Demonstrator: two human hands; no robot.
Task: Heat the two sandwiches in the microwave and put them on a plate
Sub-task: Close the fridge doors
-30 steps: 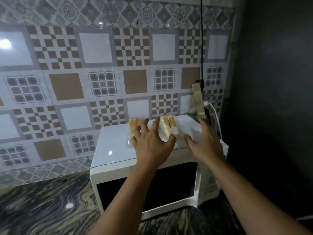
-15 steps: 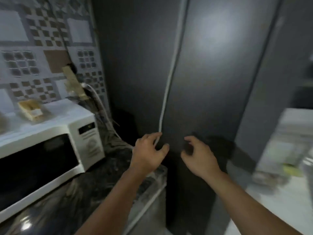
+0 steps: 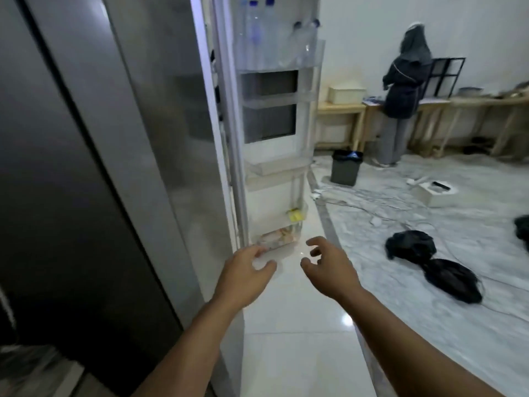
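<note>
No readable text, label, brand or number to be made out, everything too blurred or small

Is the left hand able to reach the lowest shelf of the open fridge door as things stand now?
Probably yes. The left hand is open and empty, its fingertips already at the lowest door shelf, with nothing between them.

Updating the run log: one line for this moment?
left hand: open, empty | right hand: open, empty | fridge door: open | sandwiches: not in view

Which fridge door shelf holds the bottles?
The top shelf of the open fridge door; clear bottles with blue caps stand in it. Lower shelves hold none.
</note>
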